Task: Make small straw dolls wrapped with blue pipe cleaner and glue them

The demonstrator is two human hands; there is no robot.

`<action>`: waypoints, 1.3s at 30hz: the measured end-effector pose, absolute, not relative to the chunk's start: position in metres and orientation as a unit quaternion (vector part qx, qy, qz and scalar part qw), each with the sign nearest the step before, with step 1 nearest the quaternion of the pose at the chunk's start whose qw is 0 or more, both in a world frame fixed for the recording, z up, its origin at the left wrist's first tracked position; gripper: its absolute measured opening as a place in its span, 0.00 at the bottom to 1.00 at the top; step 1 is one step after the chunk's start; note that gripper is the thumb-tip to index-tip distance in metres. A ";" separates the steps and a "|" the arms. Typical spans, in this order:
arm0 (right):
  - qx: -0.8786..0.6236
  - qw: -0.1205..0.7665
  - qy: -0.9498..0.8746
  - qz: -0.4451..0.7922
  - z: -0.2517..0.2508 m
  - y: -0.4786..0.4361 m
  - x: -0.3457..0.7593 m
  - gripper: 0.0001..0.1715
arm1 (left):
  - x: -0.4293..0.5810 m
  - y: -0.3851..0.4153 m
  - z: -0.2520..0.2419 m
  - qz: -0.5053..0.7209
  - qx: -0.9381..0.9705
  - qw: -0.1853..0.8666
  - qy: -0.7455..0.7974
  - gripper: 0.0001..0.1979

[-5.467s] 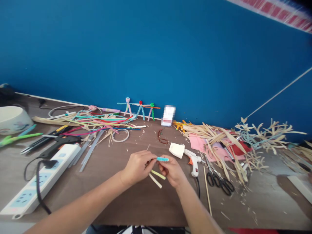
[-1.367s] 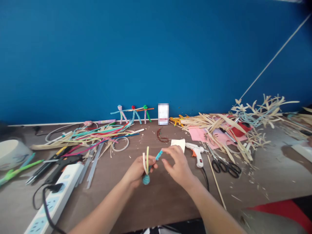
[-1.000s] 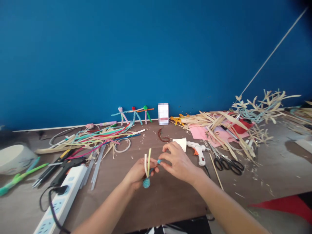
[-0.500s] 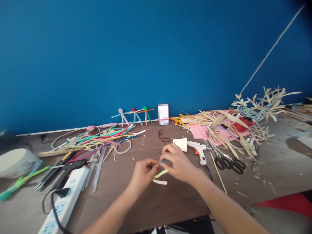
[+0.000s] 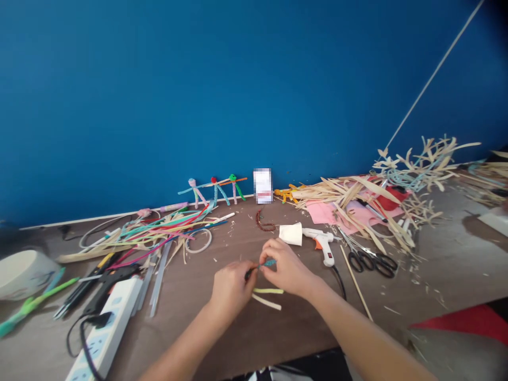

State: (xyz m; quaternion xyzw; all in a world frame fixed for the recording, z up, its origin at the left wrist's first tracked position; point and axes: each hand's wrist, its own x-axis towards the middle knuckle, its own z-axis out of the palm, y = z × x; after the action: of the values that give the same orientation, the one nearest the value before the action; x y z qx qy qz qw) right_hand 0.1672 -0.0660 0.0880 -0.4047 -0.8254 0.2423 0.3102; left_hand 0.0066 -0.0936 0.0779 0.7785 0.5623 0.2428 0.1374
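While both hands pinched it above the wood table (image 5: 278, 338), the teal pipe cleaner (image 5: 268, 263) ran approx. horiz., long axis L-R, R end tilted slightly up. L hand (image 5: 232, 288) was narrow, fingers closed on its L end; R hand (image 5: 288, 267) was also narrow, thumb & fingers on the R part. Just below lay 2 pale strips: 1 yellow strip (image 5: 268, 290), 1 cream strip (image 5: 266, 302). Nearby, R of the hands: 1 paper cup (image 5: 291, 234) on its side, 1 white glue gun (image 5: 323, 247). Beyond, by the wall: 3 pipe-cleaner figures (image 5: 214, 191).
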 end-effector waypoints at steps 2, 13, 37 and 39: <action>-0.402 0.305 -0.821 0.267 0.087 -0.066 0.169 0.10 | 0.007 -0.090 0.079 0.251 0.725 0.262 0.586 0.10; -0.395 0.281 -0.850 0.208 0.091 -0.068 0.166 0.07 | 0.006 -0.090 0.076 0.271 0.682 0.352 0.581 0.10; -0.427 0.205 -0.865 0.167 0.063 -0.066 0.167 0.05 | 0.012 -0.090 0.049 0.110 0.852 0.006 0.512 0.07; -0.433 0.202 -0.863 0.163 0.060 -0.064 0.167 0.05 | 0.012 -0.088 0.042 0.118 0.860 -0.013 0.496 0.07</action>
State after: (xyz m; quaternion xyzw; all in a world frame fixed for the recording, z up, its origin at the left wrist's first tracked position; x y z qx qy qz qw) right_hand 0.1666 -0.0643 0.0600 -0.4326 -0.8633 0.1633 0.2022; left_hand 0.0119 -0.0875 0.0422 0.8604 0.4956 0.1175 -0.0131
